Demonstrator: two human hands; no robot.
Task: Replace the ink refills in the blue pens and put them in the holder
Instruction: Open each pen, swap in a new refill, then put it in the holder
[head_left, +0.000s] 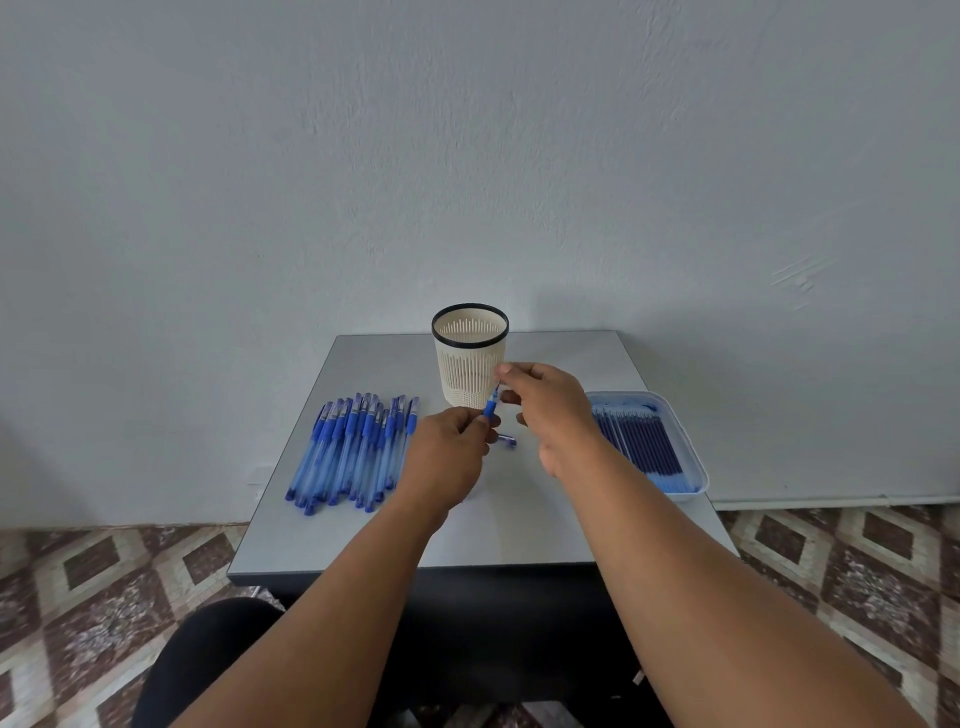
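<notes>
Both hands meet over the middle of the small grey table (519, 530). My left hand (449, 452) grips the barrel of a blue pen (490, 408), and my right hand (545, 405) pinches its upper tip end. A pen cap (506, 441) lies on the table just under my hands. Several blue pens (353, 452) lie in a row on the left. A cream slotted holder (470, 358) with a black rim stands behind my hands; I see nothing inside it. Dark blue refills (641, 447) fill a white tray (693, 457) on the right.
The table stands against a pale wall (467, 156). Its front edge is close to my dark-clothed knees (218, 654). Patterned tile floor (93, 613) shows on both sides. The tray overhangs the table's right edge slightly.
</notes>
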